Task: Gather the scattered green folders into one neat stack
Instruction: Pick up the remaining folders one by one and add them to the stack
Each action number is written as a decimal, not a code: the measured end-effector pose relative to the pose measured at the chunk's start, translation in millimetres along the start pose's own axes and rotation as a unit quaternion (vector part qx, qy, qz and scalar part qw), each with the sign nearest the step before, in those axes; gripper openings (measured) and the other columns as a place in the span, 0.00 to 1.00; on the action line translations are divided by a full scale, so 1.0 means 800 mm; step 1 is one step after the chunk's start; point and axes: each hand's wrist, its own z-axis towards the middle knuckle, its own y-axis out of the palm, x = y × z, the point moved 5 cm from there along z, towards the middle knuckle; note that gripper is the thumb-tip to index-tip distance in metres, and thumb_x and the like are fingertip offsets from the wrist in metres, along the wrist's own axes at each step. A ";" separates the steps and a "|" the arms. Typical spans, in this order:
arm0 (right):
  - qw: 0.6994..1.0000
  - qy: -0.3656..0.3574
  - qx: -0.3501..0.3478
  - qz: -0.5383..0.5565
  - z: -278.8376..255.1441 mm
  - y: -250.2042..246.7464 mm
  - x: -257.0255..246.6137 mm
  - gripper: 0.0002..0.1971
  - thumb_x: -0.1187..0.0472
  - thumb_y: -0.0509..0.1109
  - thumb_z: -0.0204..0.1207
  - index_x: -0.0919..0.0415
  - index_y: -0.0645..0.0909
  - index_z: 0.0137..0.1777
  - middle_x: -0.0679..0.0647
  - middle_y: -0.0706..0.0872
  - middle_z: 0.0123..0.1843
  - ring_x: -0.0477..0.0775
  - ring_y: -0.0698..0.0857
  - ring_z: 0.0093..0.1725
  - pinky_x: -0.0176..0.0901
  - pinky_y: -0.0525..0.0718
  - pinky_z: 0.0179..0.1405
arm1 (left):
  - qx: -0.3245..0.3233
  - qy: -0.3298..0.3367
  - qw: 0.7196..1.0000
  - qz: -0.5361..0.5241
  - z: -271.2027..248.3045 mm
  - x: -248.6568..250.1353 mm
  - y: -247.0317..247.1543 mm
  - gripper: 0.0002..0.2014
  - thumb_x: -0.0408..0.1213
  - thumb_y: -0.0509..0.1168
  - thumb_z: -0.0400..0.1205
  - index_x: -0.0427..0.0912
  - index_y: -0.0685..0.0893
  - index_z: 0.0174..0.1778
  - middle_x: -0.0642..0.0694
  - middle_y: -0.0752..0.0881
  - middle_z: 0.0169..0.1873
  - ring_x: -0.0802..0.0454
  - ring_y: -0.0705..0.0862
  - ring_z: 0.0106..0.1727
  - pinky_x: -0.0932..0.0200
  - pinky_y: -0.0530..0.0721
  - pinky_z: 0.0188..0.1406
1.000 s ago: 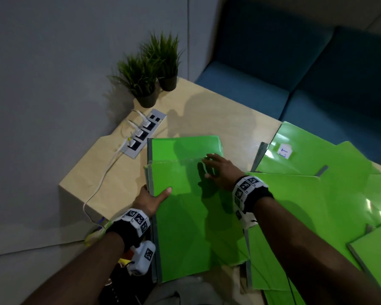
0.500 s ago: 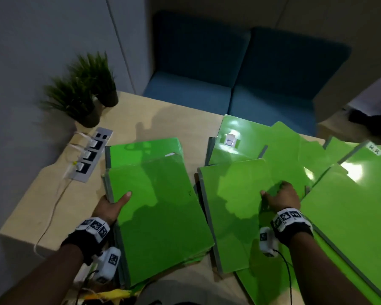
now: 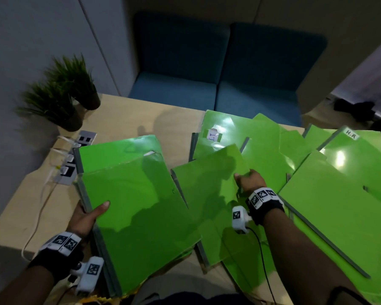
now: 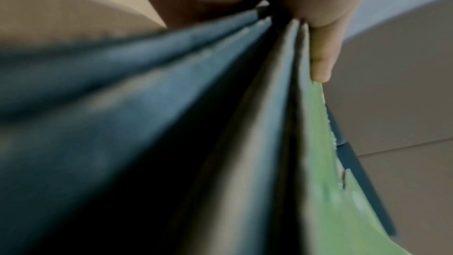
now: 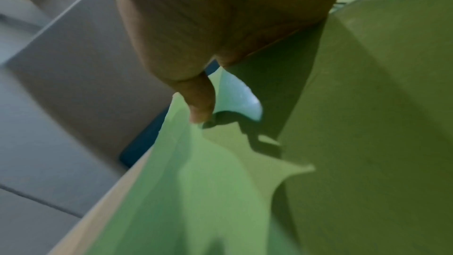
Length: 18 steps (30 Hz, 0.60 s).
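Observation:
A stack of green folders lies at the left of the wooden table. My left hand grips its grey spine edge, thumb on the top cover; the left wrist view shows the spines pinched under my thumb. Just right of the stack, a single green folder is raised at its right edge, where my right hand pinches it. In the right wrist view my thumb lies on that cover. More green folders lie scattered overlapping to the right.
Two potted plants and a power strip with a white cable stand at the table's left back. A blue sofa is behind the table. One folder carries a white label, another an "H.R" tag.
My right hand left the stack, reached right and took hold of the neighbouring folder's right edge, which now tilts up and toward the stack. The left hand keeps its grip on the stack.

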 end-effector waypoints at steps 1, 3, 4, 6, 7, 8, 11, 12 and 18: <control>1.000 -0.020 0.007 0.022 -0.003 -0.005 -0.010 0.28 0.49 0.70 0.77 0.64 0.74 0.72 0.62 0.86 0.62 0.62 0.87 0.51 0.48 0.84 0.53 | -0.001 0.013 1.000 -0.010 -0.007 0.008 -0.001 0.33 0.48 0.81 0.63 0.49 0.82 0.65 0.43 0.88 0.59 0.41 0.87 0.59 0.34 0.81 0.62; 0.996 -0.072 0.013 0.058 -0.006 -0.024 -0.029 0.17 0.53 0.70 0.78 0.61 0.80 0.62 0.61 0.88 0.59 0.63 0.88 0.51 0.50 0.84 0.54 | 0.008 0.024 1.000 -0.017 -0.026 0.030 -0.005 0.18 0.34 0.73 0.75 0.48 0.83 0.61 0.42 0.88 0.55 0.47 0.89 0.52 0.44 0.87 0.51; 0.993 -0.098 0.017 0.071 -0.008 -0.038 -0.035 0.16 0.54 0.70 0.79 0.62 0.81 0.61 0.62 0.88 0.60 0.63 0.88 0.54 0.49 0.83 0.55 | 0.010 0.031 0.999 -0.025 -0.035 0.041 -0.006 0.13 0.30 0.69 0.79 0.48 0.83 0.57 0.45 0.89 0.51 0.49 0.89 0.49 0.50 0.89 0.42; 0.985 -0.112 0.060 0.114 -0.008 -0.081 -0.038 0.24 0.53 0.70 0.79 0.66 0.76 0.71 0.63 0.82 0.68 0.65 0.83 0.65 0.52 0.79 0.65 | 0.020 0.049 0.998 -0.047 -0.049 0.067 -0.014 0.08 0.31 0.66 0.82 0.48 0.83 0.52 0.55 0.91 0.36 0.50 0.90 0.44 0.58 0.87 0.27; 0.981 -0.107 0.078 0.144 -0.005 -0.105 -0.036 0.28 0.54 0.71 0.79 0.66 0.73 0.74 0.64 0.80 0.71 0.65 0.81 0.69 0.56 0.77 0.70 | 0.023 0.044 0.997 -0.058 -0.055 0.080 -0.016 0.05 0.36 0.67 0.81 0.46 0.82 0.52 0.57 0.89 0.28 0.51 0.90 0.38 0.60 0.85 0.21; 0.972 -0.117 0.087 0.183 -0.005 -0.130 -0.033 0.28 0.54 0.72 0.77 0.66 0.73 0.74 0.64 0.81 0.71 0.64 0.81 0.68 0.58 0.77 0.71 | 0.025 0.053 0.996 -0.068 -0.055 0.094 -0.018 0.09 0.42 0.68 0.80 0.44 0.81 0.53 0.56 0.86 0.20 0.51 0.88 0.29 0.61 0.83 0.18; 0.942 -0.106 0.131 0.291 0.011 -0.202 -0.004 0.30 0.52 0.78 0.66 0.60 0.79 0.68 0.61 0.87 0.62 0.57 0.88 0.54 0.54 0.83 0.64 | 0.006 0.044 0.997 -0.056 -0.047 0.128 -0.005 0.28 0.62 0.74 0.68 0.45 0.80 0.53 0.51 0.73 0.15 0.56 0.73 0.15 0.55 0.79 0.22; 0.929 -0.100 0.153 0.321 0.011 -0.224 0.009 0.31 0.52 0.79 0.64 0.58 0.78 0.68 0.59 0.88 0.60 0.52 0.88 0.50 0.50 0.86 0.60 | 0.003 0.044 0.998 -0.050 -0.044 0.137 0.006 0.31 0.66 0.76 0.63 0.49 0.81 0.53 0.49 0.74 0.17 0.55 0.73 0.19 0.48 0.78 0.26; 0.929 -0.092 0.201 0.295 0.029 -0.323 0.105 0.22 0.60 0.75 0.75 0.57 0.79 0.69 0.60 0.89 0.52 0.53 0.86 0.39 0.43 0.84 0.40 | -0.094 0.097 0.987 -0.088 -0.041 0.152 0.164 0.34 0.57 0.80 0.63 0.58 0.81 0.66 0.50 0.92 0.49 0.43 0.90 0.44 0.30 0.80 0.51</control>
